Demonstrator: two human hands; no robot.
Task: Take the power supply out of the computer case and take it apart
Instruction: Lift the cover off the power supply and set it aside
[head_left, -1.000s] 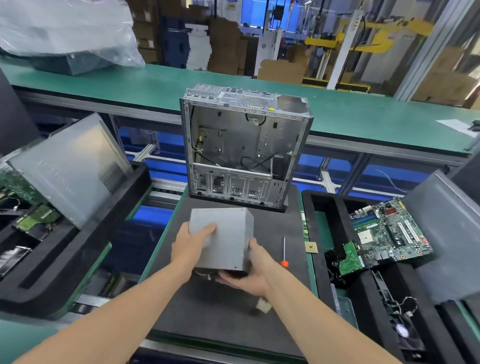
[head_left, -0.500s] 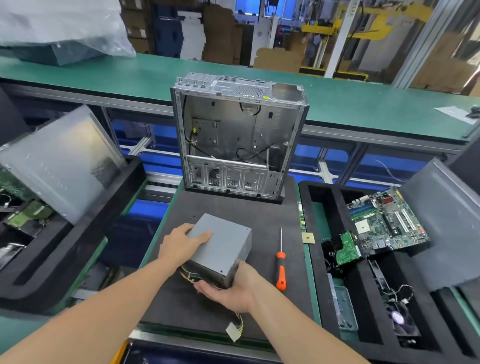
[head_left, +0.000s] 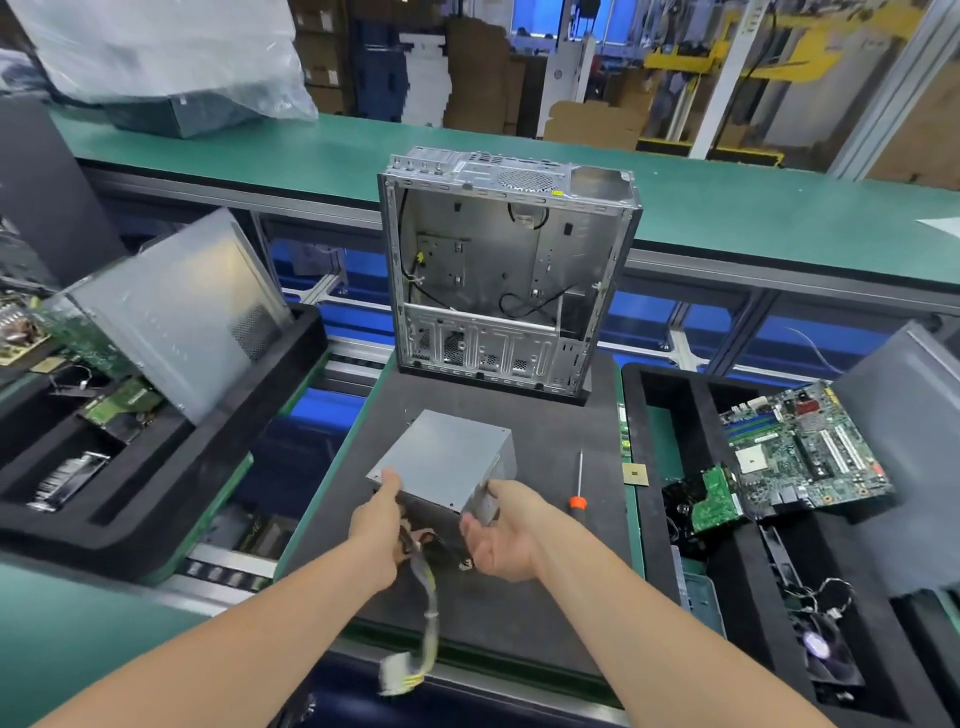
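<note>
On the dark mat (head_left: 550, 431), our open computer case (head_left: 509, 270) stands at the far edge, the power supply (head_left: 441, 462) nearer us. Our left hand (head_left: 376, 525) grips its near-left corner; our right hand (head_left: 506, 535) lies slack-fingered, palm up, touching its near-right corner.

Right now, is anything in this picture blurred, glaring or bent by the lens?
Head view: the cable connector dangling from the power supply is motion-blurred; the green conveyor bows from wide-angle distortion; the computer case looks fairly sharp; the plastic wrap shows glare.
</note>
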